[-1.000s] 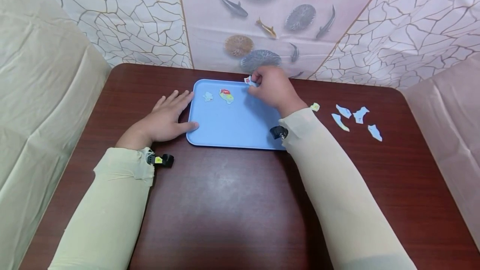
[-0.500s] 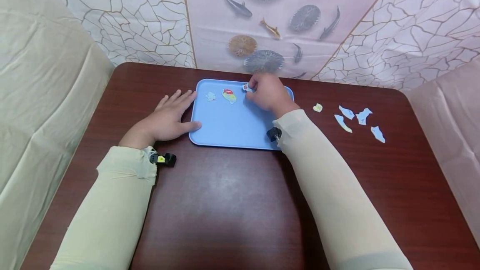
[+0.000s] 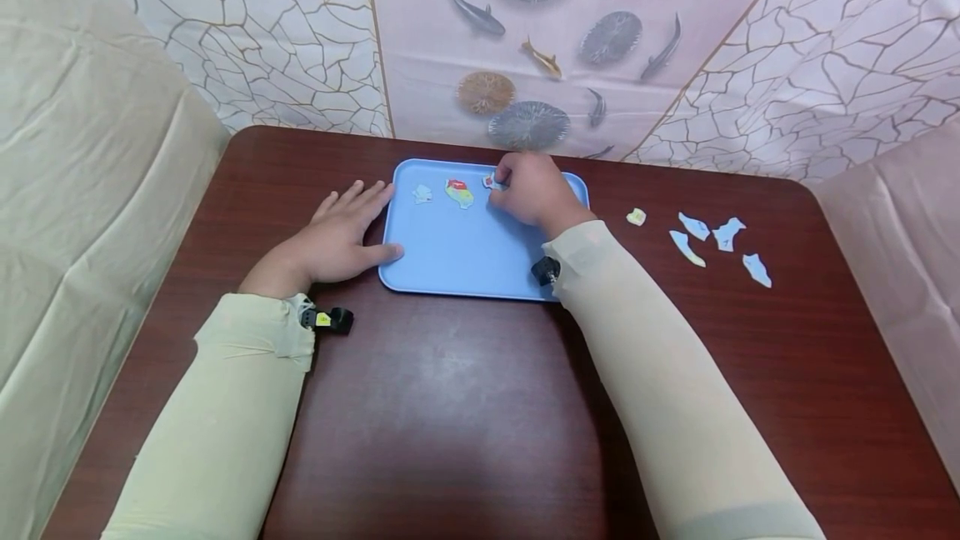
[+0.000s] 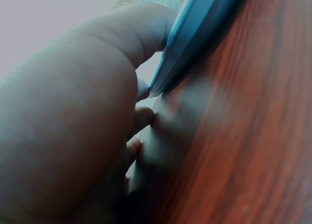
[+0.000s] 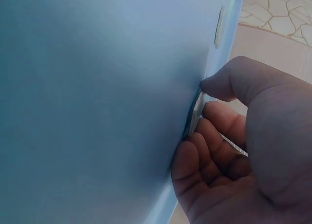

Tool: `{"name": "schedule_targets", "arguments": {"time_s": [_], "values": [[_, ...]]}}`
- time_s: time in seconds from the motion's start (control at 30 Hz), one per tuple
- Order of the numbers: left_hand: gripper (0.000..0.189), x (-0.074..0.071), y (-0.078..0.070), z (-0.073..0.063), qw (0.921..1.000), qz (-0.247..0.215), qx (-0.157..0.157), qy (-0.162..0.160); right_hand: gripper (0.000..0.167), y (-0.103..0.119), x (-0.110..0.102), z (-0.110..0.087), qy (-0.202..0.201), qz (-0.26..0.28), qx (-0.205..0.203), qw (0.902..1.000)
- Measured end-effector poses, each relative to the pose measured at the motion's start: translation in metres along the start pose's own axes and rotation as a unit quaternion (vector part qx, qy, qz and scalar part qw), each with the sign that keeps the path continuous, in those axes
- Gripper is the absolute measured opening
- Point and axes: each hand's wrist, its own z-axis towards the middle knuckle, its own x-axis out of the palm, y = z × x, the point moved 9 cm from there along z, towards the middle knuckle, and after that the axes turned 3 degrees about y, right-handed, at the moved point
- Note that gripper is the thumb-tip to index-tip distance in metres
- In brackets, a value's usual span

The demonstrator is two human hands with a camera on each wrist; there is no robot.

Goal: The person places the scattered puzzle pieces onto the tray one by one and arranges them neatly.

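Near the far edge of the blue tray (image 3: 450, 257), my right hand (image 3: 542, 194) pinches a small flat puzzle piece (image 3: 491, 182), white with a red mark. In the right wrist view this puzzle piece (image 5: 196, 112) lies low against the tray surface, between thumb and fingers. To its left on the tray lie a red and yellow piece (image 3: 459, 193) and a pale blue piece (image 3: 422, 193). My left hand (image 3: 326, 238) rests spread beside the tray, its thumb on the left rim and its fingertips by the upper left corner. The right hand hides part of the held piece.
On the brown table (image 3: 435, 423), right of the tray, lie several loose pieces: a yellowish one (image 3: 636, 217) nearest the tray, and a pale one (image 3: 757, 270) farthest right. A patterned cloth (image 3: 442, 65) hangs behind the table. Plain cloth borders both sides.
My right hand has come down with the puzzle piece from the tray's far rim onto its surface, slightly toward me. The left hand keeps its place, and the head view has shifted slightly.
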Motion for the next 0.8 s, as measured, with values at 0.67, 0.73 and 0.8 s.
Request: {"name": "schedule_targets", "arguments": {"time_s": [0.67,0.73,0.8], "values": [[0.101,-0.0002,0.0011,0.0004,1.0000,0.000,-0.003,0.001,0.023,0.0029,0.0021,0.0002,0.021,-0.021,0.001,0.9996],[0.101,-0.0001,0.0005,0.0002,1.0000,0.000,-0.002,0.000,0.025,0.0033,0.0015,-0.0009,0.025,-0.021,0.002,0.9995],[0.101,0.0004,0.0006,0.0001,1.0000,-0.001,-0.002,0.000,0.027,0.0040,-0.0003,-0.0028,0.027,-0.024,-0.001,0.9993]]}}
